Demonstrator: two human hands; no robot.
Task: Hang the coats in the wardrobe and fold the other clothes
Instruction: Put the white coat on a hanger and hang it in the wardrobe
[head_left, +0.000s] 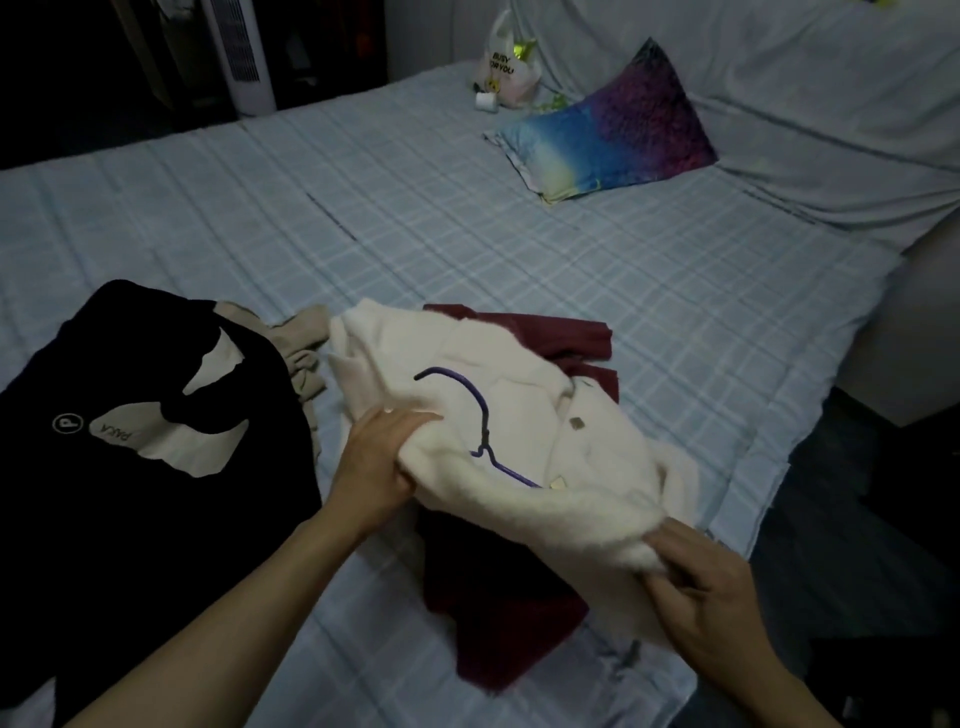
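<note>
A fluffy white coat (452, 364) with square buttons lies bunched on the bed, a purple hanger (480, 415) partly inside it with its hook showing on top. My left hand (382, 460) grips the coat's left edge. My right hand (701, 587) grips its near right end. Under the coat lies a dark red garment (493, 597), spreading out behind and in front. A black garment (130, 467) with white patches and a round logo lies at the left. A beige garment (301, 353) is crumpled between the black one and the coat.
The bed (467, 208) has a pale blue checked cover. A colourful pillow (608, 130) lies at the far right, a white plastic bag (506, 67) behind it. A white tower fan (244, 52) stands beyond the bed. The bed's edge drops to dark floor at the right.
</note>
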